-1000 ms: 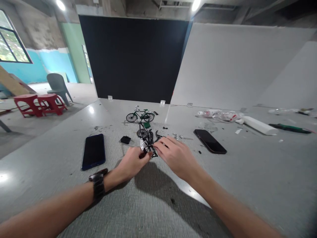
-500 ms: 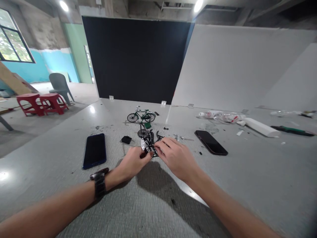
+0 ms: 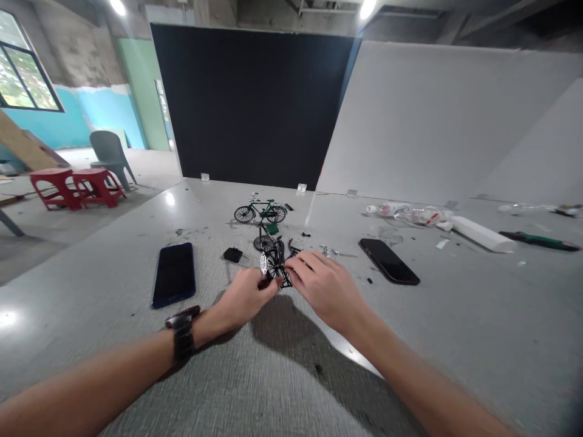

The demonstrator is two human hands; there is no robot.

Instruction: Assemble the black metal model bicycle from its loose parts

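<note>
Between my hands is a black model bicycle (image 3: 274,258), its wheels and frame partly covered by my fingers. My left hand (image 3: 248,294) is closed on its near end, thumb and fingers pinched at the wheel. My right hand (image 3: 321,284) pinches at the bicycle's right side; whether a small part is in those fingertips is hidden. Beyond it a green model bicycle (image 3: 261,211) stands upright. A small green piece (image 3: 272,229) lies between the two bicycles. Left of the black one is a small black block (image 3: 232,255), and silvery handlebar-like parts (image 3: 328,250) lie to the right.
A dark blue phone (image 3: 173,275) lies on the left and a black phone (image 3: 389,261) on the right. Farther right are clear plastic packaging (image 3: 412,213), a white tube-like box (image 3: 481,234) and a green-black pen-like tool (image 3: 540,240). A black panel (image 3: 255,106) stands behind.
Both hands keep the same hold on the black model bicycle. Only a slight shift of the camera view shows.
</note>
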